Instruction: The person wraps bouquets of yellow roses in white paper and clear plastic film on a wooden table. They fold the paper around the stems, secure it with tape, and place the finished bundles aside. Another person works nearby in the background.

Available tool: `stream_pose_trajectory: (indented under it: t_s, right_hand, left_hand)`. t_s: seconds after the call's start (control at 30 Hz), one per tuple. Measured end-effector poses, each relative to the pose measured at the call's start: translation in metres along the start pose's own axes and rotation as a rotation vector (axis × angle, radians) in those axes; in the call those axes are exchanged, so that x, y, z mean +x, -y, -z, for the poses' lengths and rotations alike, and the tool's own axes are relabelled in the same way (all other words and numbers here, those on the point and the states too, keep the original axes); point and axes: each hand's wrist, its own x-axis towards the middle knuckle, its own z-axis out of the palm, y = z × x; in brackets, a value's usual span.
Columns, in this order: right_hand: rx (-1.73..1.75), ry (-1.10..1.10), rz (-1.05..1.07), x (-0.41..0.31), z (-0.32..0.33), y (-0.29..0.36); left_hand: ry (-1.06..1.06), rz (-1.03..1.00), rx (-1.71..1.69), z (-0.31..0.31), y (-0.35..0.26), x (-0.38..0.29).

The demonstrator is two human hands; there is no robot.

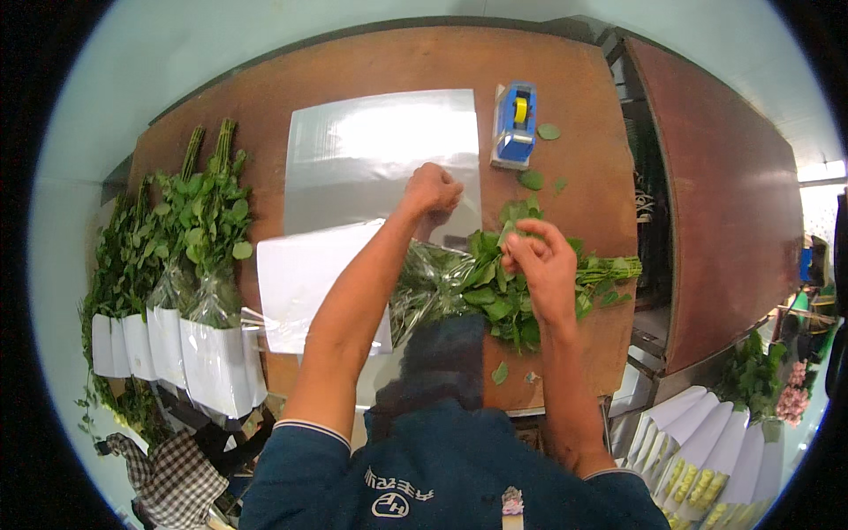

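In front of me a leafy bouquet [505,308] lies sideways, its cut stems [613,267] pointing right. Clear film [434,281] wraps part of it, and a white sheet [291,285] lies at its left end under my left forearm. My left hand [434,189] is over a shiny stack of clear film sheets [358,159], fingers curled; what they pinch, if anything, is hidden. My right hand [544,268] is above the leaves, thumb and forefinger close together. Something small and pale green shows at its fingertips, a leaf or a bit of tape.
A blue tape dispenser [517,126] stands on the brown table [563,66] among loose leaves [548,131]. Wrapped bouquets [215,291] line the left edge. More white-wrapped flowers [702,457] stand at lower right. A brown board [722,199] rises beyond a gap. Checked cloth [169,474] shows lower left.
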Motion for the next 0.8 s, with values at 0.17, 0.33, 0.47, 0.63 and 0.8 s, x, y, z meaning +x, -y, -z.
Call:
stream_pose_trajectory:
  t_s: [0.17,0.33,0.47,0.63,0.8]
  right_hand:
    - [-0.133,0.283,-0.101,0.026,-0.030,0.012]
    - [-0.176,0.213,-0.068,0.015,-0.029,0.016]
    - [-0.154,0.161,-0.062,-0.001,-0.024,0.011]
    - [-0.097,0.145,-0.067,-0.032,-0.030,-0.002]
    - [-0.052,0.132,-0.306,-0.106,-0.010,-0.094]
  left_hand:
    - [0.396,0.171,0.508,-0.010,0.038,-0.011]
    - [0.482,0.110,0.689,-0.003,0.015,-0.033]
    - [0.707,-0.201,0.490,0.025,0.014,-0.048]
    - [0.714,-0.349,0.539,0.027,0.011,-0.085]
    - [0.638,-0.290,0.541,0.030,0.002,-0.085]
